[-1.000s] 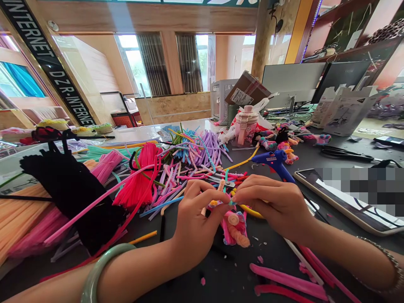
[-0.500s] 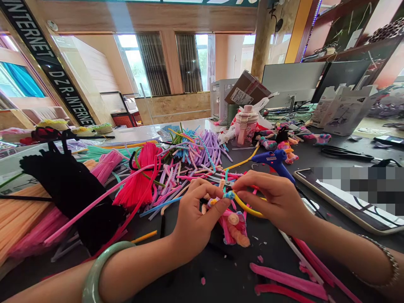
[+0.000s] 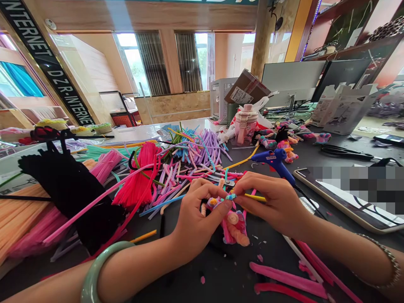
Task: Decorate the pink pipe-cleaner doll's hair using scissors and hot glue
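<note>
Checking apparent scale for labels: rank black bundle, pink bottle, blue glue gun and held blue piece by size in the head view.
1. Black bundle
2. Pink bottle, blue glue gun: too alike to rank
3. Held blue piece, partly hidden

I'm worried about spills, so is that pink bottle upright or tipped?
Upright: the pink bottle stands on the table, lid uppermost.

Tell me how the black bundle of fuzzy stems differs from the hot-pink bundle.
Colour: the black bundle is dark throughout, while the hot-pink bundle is vivid.
Size: the black bundle takes up more of the picture than the hot-pink bundle.
Place: the black bundle lies farther from the left hand; the hot-pink bundle is nearer.
Both are made up of many long stems.
</note>
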The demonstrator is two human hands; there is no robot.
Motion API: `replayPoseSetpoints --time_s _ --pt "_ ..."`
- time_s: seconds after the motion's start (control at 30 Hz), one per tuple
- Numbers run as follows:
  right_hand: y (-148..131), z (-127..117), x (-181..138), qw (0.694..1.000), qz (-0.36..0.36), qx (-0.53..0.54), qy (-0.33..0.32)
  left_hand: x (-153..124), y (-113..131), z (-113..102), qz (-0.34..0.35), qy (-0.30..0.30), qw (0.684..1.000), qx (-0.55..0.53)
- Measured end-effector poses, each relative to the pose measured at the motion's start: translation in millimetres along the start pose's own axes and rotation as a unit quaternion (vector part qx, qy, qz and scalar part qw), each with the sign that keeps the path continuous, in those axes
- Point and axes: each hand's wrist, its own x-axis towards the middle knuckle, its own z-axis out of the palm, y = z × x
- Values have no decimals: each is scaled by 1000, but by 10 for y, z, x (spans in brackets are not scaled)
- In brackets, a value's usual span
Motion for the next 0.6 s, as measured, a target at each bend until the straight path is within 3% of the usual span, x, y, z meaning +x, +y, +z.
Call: replayPoseSetpoints --time_s 0.6 --pt "5 -20 6 1000 -1 -25 -5 7 5 -11 -2 -13 1000 -17"
